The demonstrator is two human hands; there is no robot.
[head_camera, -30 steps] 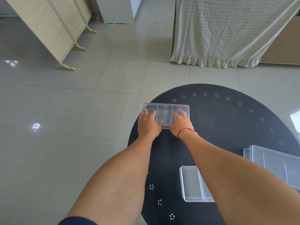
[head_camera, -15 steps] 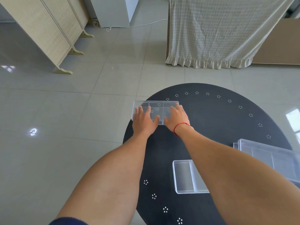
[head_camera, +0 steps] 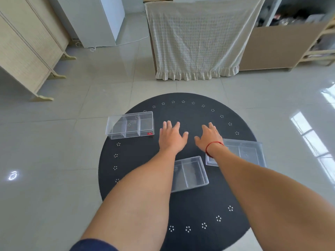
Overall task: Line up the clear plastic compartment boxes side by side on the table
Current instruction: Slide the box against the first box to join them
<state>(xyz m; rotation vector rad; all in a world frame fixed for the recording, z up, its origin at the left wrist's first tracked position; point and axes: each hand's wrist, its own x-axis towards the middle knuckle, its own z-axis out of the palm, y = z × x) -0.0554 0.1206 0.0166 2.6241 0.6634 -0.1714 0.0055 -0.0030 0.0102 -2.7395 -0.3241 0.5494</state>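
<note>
Three clear plastic compartment boxes lie on a round black table [head_camera: 181, 205]. One box [head_camera: 130, 125] with a small red label sits at the table's far left edge. A second box [head_camera: 189, 173] lies in the middle, partly under my forearms. The third box [head_camera: 246, 151] rests at the right, partly hidden by my right wrist. My left hand [head_camera: 171, 137] hovers over bare tabletop just right of the far-left box, fingers spread, holding nothing. My right hand [head_camera: 208, 137], with a red string on the wrist, is also spread and empty beside it.
The table's rim bears small white flower marks. Tiled floor surrounds the table. A folding screen [head_camera: 27, 51] stands at the far left, a white cabinet [head_camera: 101, 20] behind it, a cloth-draped unit [head_camera: 195, 42] straight ahead and shelves [head_camera: 308, 33] at the far right.
Both hands have let go of the far-left box and drawn back to the right over the table's middle. The camera view has shifted, showing the whole table.
</note>
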